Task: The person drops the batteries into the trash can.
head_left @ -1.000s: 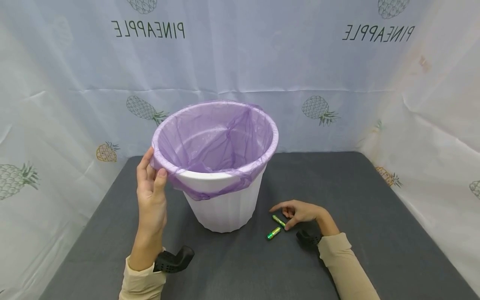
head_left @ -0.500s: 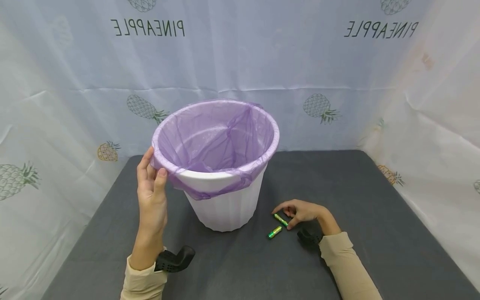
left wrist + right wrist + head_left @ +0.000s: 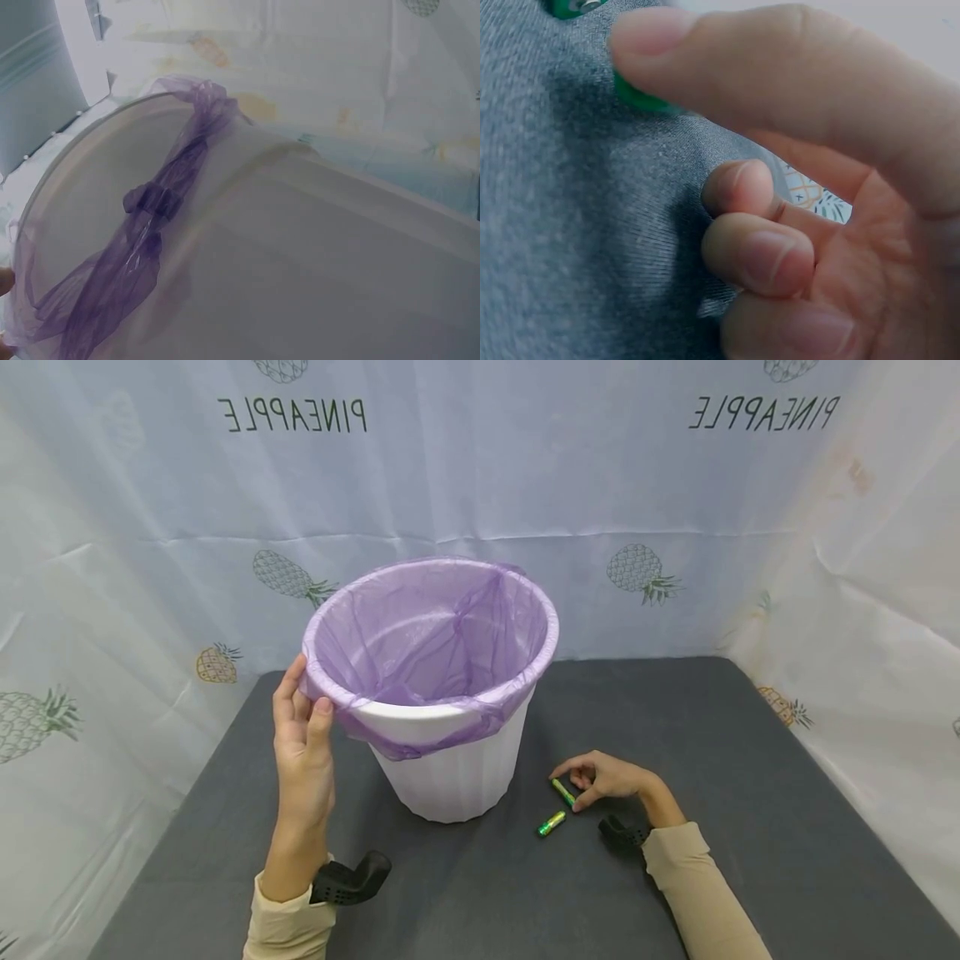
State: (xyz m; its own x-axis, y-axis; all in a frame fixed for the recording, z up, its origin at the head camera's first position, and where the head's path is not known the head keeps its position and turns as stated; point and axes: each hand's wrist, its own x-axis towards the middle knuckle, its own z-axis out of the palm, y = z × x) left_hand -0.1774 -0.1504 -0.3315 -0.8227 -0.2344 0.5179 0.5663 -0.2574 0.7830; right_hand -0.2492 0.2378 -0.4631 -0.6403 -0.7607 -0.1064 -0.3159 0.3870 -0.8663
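A white trash bin (image 3: 450,777) with a purple bin liner (image 3: 442,652) folded over its rim stands left of centre in the head view. My left hand (image 3: 303,752) holds the bin's left rim, fingers and thumb against the liner; the left wrist view shows the knotted liner (image 3: 154,202) on the bin's outside. To the right of the bin, my right hand (image 3: 603,777) pinches a green battery (image 3: 562,792) by its two ends, between index finger and thumb. The other fingers curl into the palm. A second green battery (image 3: 551,823) lies just in front of it.
A dark grey cloth (image 3: 675,710) covers the table. Pale curtains (image 3: 480,468) with pineapple prints hang behind and on both sides. Each forearm wears a black wrist camera mount (image 3: 351,878).
My right hand has closed its index finger and thumb on the ends of the farther battery and shifted it slightly away and to the right. The left hand stays on the bin.
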